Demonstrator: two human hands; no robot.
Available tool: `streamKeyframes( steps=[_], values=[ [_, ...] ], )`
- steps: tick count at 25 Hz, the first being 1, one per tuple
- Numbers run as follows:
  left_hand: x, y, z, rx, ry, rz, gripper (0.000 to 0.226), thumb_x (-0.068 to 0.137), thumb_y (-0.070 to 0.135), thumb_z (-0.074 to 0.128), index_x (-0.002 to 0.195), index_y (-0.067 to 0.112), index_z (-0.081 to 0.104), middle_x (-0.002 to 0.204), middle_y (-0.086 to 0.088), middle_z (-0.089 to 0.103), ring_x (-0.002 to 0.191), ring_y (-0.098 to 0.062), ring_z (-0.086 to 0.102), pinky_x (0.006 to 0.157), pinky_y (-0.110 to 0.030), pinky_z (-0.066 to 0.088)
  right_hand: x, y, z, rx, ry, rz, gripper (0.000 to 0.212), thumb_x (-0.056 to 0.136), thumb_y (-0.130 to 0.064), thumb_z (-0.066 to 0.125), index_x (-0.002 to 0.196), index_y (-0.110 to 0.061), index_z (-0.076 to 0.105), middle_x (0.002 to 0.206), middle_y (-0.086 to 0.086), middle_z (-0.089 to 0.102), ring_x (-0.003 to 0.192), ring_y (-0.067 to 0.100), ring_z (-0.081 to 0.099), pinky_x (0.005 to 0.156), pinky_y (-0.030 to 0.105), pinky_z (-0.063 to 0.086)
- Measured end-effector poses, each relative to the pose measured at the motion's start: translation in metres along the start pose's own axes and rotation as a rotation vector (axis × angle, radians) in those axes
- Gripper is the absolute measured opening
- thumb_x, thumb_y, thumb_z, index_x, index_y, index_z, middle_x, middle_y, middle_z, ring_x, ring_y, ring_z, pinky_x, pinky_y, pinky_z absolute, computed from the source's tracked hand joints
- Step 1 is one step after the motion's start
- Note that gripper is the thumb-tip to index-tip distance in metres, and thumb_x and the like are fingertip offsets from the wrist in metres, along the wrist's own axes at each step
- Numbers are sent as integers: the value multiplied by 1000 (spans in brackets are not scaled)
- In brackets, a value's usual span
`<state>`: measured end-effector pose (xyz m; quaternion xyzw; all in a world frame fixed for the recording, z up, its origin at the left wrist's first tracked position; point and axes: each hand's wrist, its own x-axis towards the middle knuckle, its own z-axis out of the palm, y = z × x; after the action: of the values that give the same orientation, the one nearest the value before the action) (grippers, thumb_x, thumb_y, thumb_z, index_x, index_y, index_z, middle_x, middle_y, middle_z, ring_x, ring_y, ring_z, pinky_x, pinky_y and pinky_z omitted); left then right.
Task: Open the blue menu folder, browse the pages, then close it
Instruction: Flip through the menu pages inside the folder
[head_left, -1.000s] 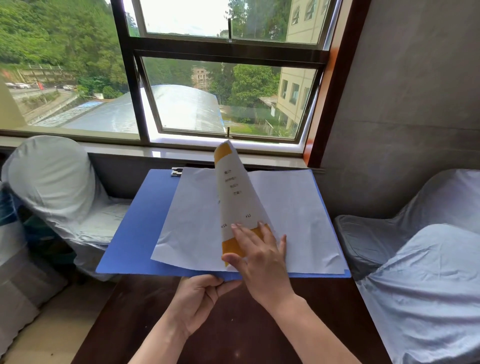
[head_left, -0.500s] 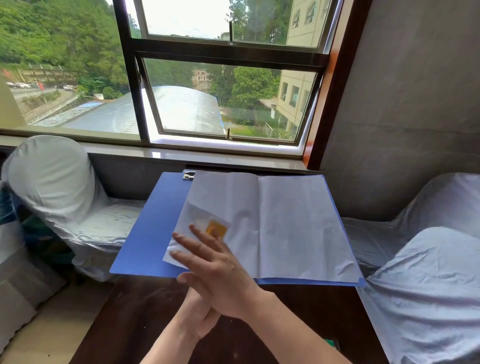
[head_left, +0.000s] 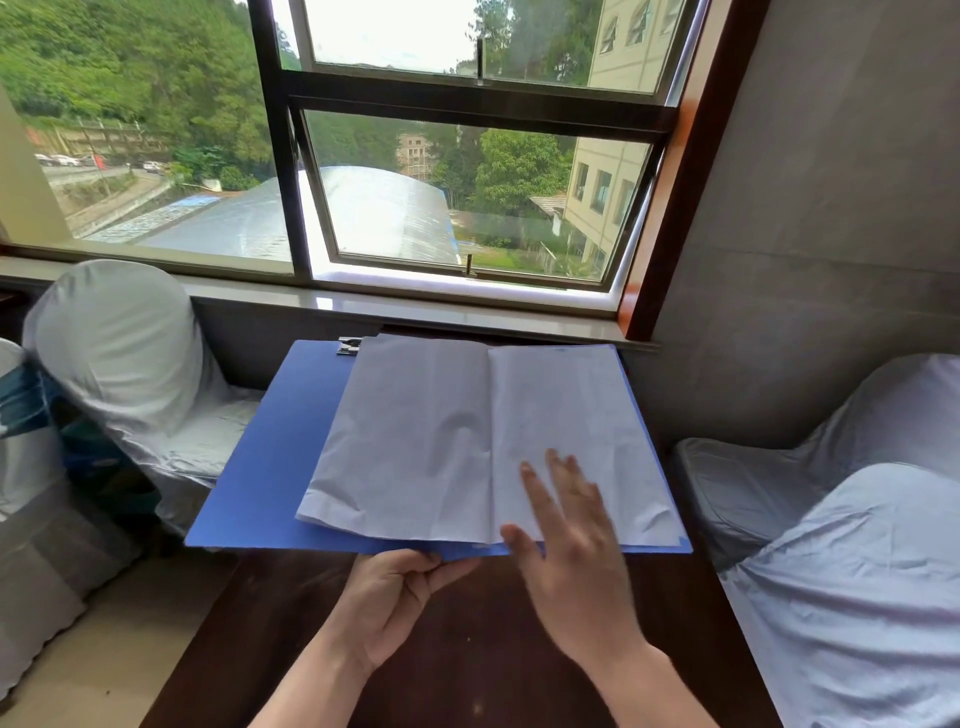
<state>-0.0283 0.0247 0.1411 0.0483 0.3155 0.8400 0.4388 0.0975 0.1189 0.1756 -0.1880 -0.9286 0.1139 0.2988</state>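
The blue menu folder (head_left: 270, 467) lies open and held level over the far end of a dark wooden table (head_left: 467, 649). White pages (head_left: 415, 441) lie spread flat on both sides of its fold, blank sides up. My left hand (head_left: 395, 597) grips the folder's near edge at the spine from below. My right hand (head_left: 576, 561) hovers over the lower part of the right-hand page, fingers apart, holding nothing; it is motion-blurred. A metal clip (head_left: 349, 345) shows at the folder's far left top.
A white-covered chair (head_left: 119, 353) stands at the left, and two more covered chairs (head_left: 841, 519) at the right. A window sill (head_left: 415, 312) and window run behind the folder. A grey wall (head_left: 831, 234) is at the right.
The orange-printed page was turned over from right to left and now lies flat. My right hand swept left with it, then moved back to the right page.
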Motion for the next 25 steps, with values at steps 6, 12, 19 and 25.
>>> streamKeyframes(
  steps=[6, 12, 19, 25],
  values=[
    [-27, 13, -27, -8, 28, 159, 61, 62, -25, 48, 116, 0, 59, 111, -25, 70, 103, -49, 65, 72, -58, 59, -18, 37, -12, -240, -80, 218, 86, 91, -73, 18, 154, -16, 30, 161, 19, 29, 148, 33, 29, 123, 53, 12],
    [-30, 13, -28, 25, -6, 119, 61, 65, -27, 45, 117, 0, 60, 109, -26, 71, 102, -50, 66, 70, -54, 60, -13, 23, -6, -26, -190, 296, 99, 70, -90, -9, 150, -35, -24, 166, 5, -17, 143, 16, -29, 118, 36, -15],
    [-36, 10, -30, 67, -24, 91, 67, 70, -23, 44, 131, 2, 51, 127, -30, 61, 113, -49, 60, 77, -55, 59, 0, -5, -1, 208, -281, 244, 98, 69, -93, 10, 147, -45, -24, 164, -12, -19, 142, 15, -33, 116, 42, -10],
    [-39, 10, -28, 91, -31, 35, 39, 74, -17, 50, 111, -16, 59, 101, -31, 69, 89, -39, 72, 70, -42, 61, 18, -28, 4, 184, -331, -33, 97, 87, -69, 49, 157, -26, -2, 167, -10, 4, 150, -1, -5, 125, 42, -8]
  ],
)
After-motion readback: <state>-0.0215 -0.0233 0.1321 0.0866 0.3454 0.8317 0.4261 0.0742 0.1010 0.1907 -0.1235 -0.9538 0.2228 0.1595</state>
